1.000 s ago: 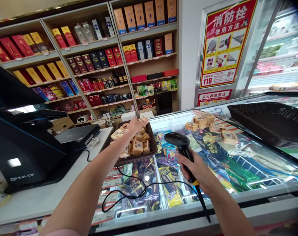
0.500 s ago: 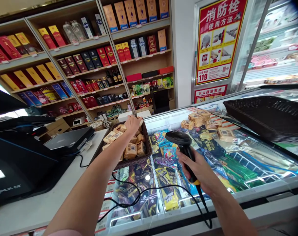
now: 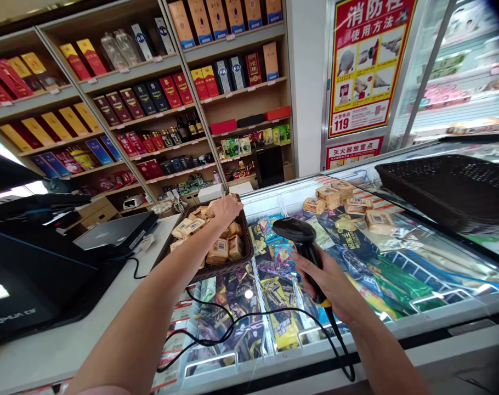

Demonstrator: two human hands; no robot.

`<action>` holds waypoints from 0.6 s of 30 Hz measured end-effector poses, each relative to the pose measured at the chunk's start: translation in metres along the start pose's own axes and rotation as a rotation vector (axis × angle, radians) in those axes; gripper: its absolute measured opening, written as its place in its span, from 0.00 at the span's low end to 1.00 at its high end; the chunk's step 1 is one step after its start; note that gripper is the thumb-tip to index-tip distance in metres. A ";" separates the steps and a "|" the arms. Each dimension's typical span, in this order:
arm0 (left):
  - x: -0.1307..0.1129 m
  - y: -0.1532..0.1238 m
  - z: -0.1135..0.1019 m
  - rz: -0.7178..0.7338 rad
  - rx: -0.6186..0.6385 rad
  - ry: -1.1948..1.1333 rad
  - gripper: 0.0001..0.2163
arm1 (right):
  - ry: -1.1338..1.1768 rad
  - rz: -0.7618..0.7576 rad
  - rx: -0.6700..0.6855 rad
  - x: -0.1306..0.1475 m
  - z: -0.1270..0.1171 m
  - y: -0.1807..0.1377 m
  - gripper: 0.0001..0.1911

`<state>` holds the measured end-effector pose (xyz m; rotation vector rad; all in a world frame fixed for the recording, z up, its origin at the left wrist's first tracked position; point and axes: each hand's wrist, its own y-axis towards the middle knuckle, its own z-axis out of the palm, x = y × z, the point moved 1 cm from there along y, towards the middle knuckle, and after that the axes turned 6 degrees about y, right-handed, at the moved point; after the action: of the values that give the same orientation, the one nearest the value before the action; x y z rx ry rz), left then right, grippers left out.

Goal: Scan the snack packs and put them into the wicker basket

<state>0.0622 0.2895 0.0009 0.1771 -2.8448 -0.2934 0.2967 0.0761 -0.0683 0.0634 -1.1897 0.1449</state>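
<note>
My right hand (image 3: pixel 325 277) is wrapped around the handle of a black barcode scanner (image 3: pixel 294 229), held above the glass top of a freezer (image 3: pixel 249 323). The scanner's head points away to the left. My left hand (image 3: pixel 226 210) reaches into the far right corner of a dark woven basket (image 3: pixel 216 269). Its fingers are curled, and whatever they hold is hidden. Small packaged breads (image 3: pixel 217 250) in clear wrapping, some with barcodes showing, fill the basket. Several more packaged breads (image 3: pixel 328 196) lie in a loose group on the glass, beyond and to the right of the scanner.
A black cable (image 3: pixel 274 311) loops from the scanner across the glass. At right sits another dark basket (image 3: pixel 451 189). A black checkout machine (image 3: pixel 39 274) stands on the white counter (image 3: pixel 89 329) at left. Behind are shelves of boxes (image 3: pixel 145 99) and a red poster (image 3: pixel 368 66).
My left hand has shifted slightly right within the basket corner, its fingers lower. The scanner in my right hand has moved slightly left. The breads on the glass stay in place.
</note>
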 end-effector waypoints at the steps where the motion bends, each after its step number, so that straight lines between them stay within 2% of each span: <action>1: -0.002 0.000 0.002 0.003 0.015 0.002 0.27 | 0.001 0.003 -0.005 0.000 -0.001 0.000 0.25; 4: -0.006 0.000 0.003 0.011 0.055 0.006 0.30 | 0.009 0.000 -0.030 0.002 -0.006 0.000 0.26; 7: -0.013 0.001 -0.006 0.049 0.032 -0.015 0.30 | 0.041 -0.021 -0.051 0.005 -0.010 0.000 0.25; 10: -0.036 0.003 -0.014 0.132 0.003 -0.082 0.32 | 0.119 -0.040 -0.129 0.007 -0.018 0.003 0.27; 15: -0.111 0.009 0.000 0.276 0.044 -0.290 0.27 | 0.218 -0.110 -0.349 0.008 -0.041 0.008 0.29; 18: -0.167 0.010 0.018 0.300 0.086 -0.442 0.32 | 0.235 -0.139 -0.430 0.008 -0.051 0.011 0.28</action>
<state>0.2157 0.3275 -0.0574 -0.3381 -3.2594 -0.1611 0.3447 0.0942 -0.0803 -0.2420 -0.9563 -0.2217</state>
